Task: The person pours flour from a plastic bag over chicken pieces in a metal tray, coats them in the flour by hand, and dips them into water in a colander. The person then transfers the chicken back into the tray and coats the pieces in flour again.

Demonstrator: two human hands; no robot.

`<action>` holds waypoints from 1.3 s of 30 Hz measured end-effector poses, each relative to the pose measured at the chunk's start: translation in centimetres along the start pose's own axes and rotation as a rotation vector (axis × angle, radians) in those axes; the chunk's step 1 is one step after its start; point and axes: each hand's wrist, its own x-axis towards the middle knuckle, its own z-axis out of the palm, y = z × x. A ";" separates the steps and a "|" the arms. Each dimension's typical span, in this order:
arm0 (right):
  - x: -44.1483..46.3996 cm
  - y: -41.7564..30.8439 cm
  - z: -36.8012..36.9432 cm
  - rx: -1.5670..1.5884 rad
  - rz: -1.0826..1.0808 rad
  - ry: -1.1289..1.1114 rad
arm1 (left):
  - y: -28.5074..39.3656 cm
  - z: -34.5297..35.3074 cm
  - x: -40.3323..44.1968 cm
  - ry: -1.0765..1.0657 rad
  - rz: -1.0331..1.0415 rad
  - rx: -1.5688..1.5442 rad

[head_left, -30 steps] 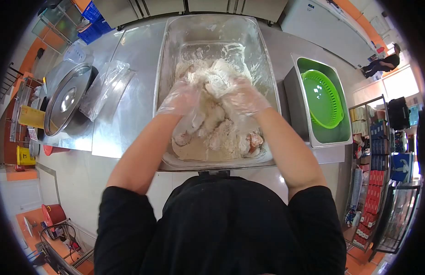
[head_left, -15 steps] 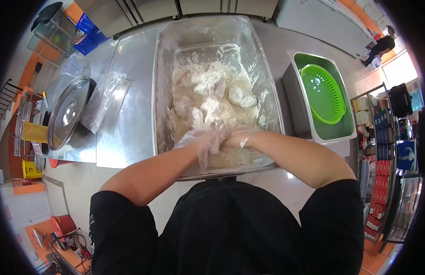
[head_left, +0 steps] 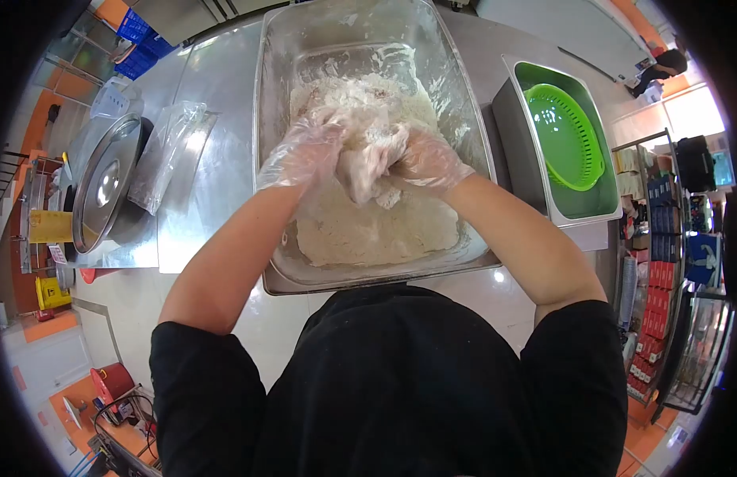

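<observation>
My left hand (head_left: 311,148) and my right hand (head_left: 432,159), both in clear plastic gloves, hold flour-coated chicken pieces (head_left: 368,165) between them. The fingers curl around the pieces from either side and are partly hidden by meat and flour. Pinkish meat shows through the white coating. Beneath and in front of the hands, loose flour (head_left: 376,230) covers the bottom of a deep steel pan (head_left: 266,95). More floured pieces lie in a heap behind the hands, blurred together. Flour clings to the pan's inner walls.
On the right, a steel container (head_left: 518,151) holds a green basket (head_left: 567,143) with liquid. On the left of the steel table (head_left: 217,103) lie a plastic bag (head_left: 168,155) and a round steel lid (head_left: 106,187). A person (head_left: 661,71) is at the far right.
Both hands have moved apart and away from my body, pushing and lifting the chicken pieces up the pan. Flour is now bare near the front. The view has shifted slightly.
</observation>
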 end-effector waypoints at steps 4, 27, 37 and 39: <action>-1.8 2.7 0.4 0.074 0.042 0.256 | 0.1 -2.8 -0.9 -0.537 -0.013 0.158; -4.4 1.8 5.5 -0.532 0.391 -0.823 | 7.0 -1.4 -4.5 -1.108 -0.020 -0.319; -0.3 0.5 3.7 -0.562 0.482 -0.302 | 3.3 10.1 -3.2 -0.709 -0.835 -0.760; -0.4 -0.7 2.5 -0.137 0.720 0.229 | 5.3 5.7 -1.1 -0.642 -0.861 -0.617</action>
